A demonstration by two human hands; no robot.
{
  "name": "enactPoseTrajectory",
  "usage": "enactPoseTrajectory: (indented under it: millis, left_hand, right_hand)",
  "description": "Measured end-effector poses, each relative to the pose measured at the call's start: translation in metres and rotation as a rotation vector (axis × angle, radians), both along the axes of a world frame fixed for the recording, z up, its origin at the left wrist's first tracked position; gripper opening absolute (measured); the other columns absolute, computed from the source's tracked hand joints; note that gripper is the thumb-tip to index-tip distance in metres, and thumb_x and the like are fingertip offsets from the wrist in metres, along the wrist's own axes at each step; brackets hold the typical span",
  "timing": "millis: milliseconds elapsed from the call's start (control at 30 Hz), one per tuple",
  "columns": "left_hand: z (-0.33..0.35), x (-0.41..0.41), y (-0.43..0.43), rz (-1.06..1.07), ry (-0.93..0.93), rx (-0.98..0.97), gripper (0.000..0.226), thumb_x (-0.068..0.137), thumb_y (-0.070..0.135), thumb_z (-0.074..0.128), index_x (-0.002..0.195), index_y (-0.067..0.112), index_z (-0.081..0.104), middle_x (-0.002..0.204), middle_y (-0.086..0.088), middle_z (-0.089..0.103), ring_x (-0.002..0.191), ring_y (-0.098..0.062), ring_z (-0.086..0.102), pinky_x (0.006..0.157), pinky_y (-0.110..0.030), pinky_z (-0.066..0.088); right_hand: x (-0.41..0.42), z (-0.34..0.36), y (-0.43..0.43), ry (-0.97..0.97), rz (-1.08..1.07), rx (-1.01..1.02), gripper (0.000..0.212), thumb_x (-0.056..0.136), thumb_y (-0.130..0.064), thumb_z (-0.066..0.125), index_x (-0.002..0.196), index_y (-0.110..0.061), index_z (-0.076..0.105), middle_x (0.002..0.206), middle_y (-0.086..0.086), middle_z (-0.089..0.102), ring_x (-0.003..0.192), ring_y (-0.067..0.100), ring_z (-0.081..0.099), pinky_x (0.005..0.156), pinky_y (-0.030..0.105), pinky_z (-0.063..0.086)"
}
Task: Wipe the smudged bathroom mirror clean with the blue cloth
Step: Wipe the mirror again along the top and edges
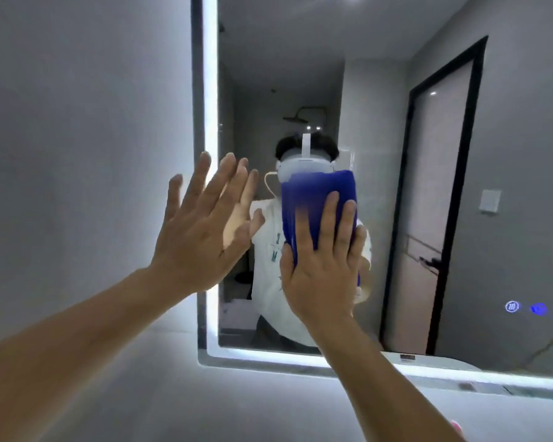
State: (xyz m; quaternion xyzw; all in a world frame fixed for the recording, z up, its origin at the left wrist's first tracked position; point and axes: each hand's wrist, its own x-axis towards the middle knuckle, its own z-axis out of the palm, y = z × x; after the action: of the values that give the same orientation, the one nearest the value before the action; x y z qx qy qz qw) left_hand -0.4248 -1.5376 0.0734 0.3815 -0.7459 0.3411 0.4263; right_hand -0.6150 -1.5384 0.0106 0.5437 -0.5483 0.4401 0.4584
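A large wall mirror [380, 90] with a glowing white edge fills the middle and right of the view. My right hand [323, 266] lies flat on a blue cloth [316, 199] and presses it against the glass, a little left of the mirror's centre. The cloth sticks out above my fingers. My left hand [198, 231] is spread wide, fingers apart, flat against the mirror's lit left edge and holding nothing. The glass reflects a person in a white shirt wearing a headset.
A grey wall [77, 122] runs along the left of the mirror. Two lit blue touch icons [525, 307] sit at the mirror's lower right. A black-framed door [441, 186] shows in the reflection. A pale countertop [205, 406] lies below the mirror.
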Motion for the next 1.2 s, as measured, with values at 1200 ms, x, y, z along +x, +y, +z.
enactPoseTrajectory:
  millis: [1200]
  left_hand:
    - [-0.082, -0.043, 0.035, -0.057, -0.022, 0.133, 0.063, 0.099, 0.042, 0.025, 0.155, 0.016, 0.011, 0.164, -0.005, 0.008, 0.152, -0.024, 0.002, 0.117, -0.059, 0.013]
  right_hand:
    - [-0.152, -0.109, 0.040, -0.257, -0.134, -0.131, 0.065, 0.100, -0.039, 0.039, 0.156, -0.017, 0.014, 0.159, 0.024, 0.013, 0.147, 0.045, 0.009, 0.117, 0.057, 0.014]
